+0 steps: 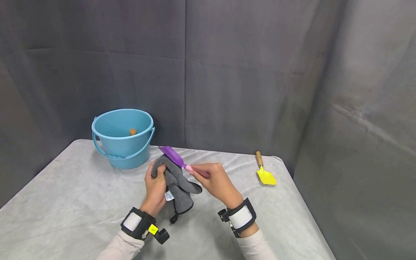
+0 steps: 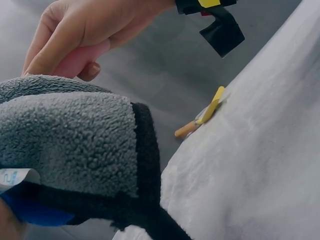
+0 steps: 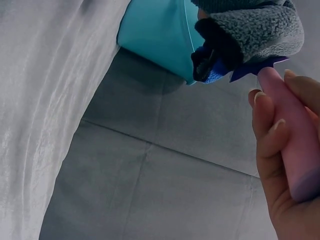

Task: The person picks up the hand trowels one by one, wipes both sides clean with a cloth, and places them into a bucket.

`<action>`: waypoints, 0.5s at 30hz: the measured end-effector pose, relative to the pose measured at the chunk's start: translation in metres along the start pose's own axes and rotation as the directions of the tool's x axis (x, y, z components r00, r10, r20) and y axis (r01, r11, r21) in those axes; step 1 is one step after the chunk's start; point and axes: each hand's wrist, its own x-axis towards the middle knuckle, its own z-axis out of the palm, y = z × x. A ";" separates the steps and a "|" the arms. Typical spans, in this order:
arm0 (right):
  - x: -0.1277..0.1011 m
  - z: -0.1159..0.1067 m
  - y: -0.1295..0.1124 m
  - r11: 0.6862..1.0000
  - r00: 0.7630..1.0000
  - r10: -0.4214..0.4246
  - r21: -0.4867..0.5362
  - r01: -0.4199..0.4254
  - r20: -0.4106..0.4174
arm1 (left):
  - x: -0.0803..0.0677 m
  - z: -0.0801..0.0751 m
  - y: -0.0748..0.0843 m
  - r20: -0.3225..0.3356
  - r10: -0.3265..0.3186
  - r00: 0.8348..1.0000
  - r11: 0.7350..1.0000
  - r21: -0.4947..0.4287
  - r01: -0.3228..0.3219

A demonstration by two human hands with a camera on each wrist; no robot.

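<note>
My right hand (image 1: 216,180) grips the pink handle (image 3: 286,125) of a small purple toy shovel (image 1: 173,155), whose blade points up and to the left. Bunched in my left hand (image 1: 156,186) is a grey fleecy cloth (image 1: 180,187) with dark edging, a white label (image 1: 169,196) and a hanging loop. The cloth lies against the underside of the blade in the head view. In the right wrist view the cloth hides most of the blade, and a bit of its blue side (image 3: 216,72) shows.
A light blue bucket (image 1: 128,150) stands at the back left of the table (image 1: 65,202), its handle hanging at the front. A wooden handle end (image 1: 133,132) shows inside it. At the back right lies a yellow shovel (image 1: 266,177) with a wooden handle. Grey curtains (image 1: 247,72) surround the table.
</note>
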 end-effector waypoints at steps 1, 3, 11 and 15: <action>0.000 0.000 -0.001 1.000 1.000 -0.001 0.003 0.001 0.002 | 0.001 -0.001 0.000 -0.001 -0.004 1.000 1.000 -0.001 0.004; 0.000 0.001 -0.002 1.000 1.000 -0.004 0.007 0.004 0.006 | 0.001 -0.002 0.001 -0.006 -0.013 1.000 1.000 0.000 0.013; -0.001 0.003 -0.002 1.000 0.999 0.007 0.010 -0.007 0.036 | 0.008 -0.007 0.002 -0.043 -0.027 0.999 0.999 -0.037 0.025; -0.003 0.004 -0.001 1.000 0.998 0.014 0.025 -0.016 0.055 | 0.012 -0.010 0.004 -0.069 -0.037 0.997 0.999 -0.037 0.035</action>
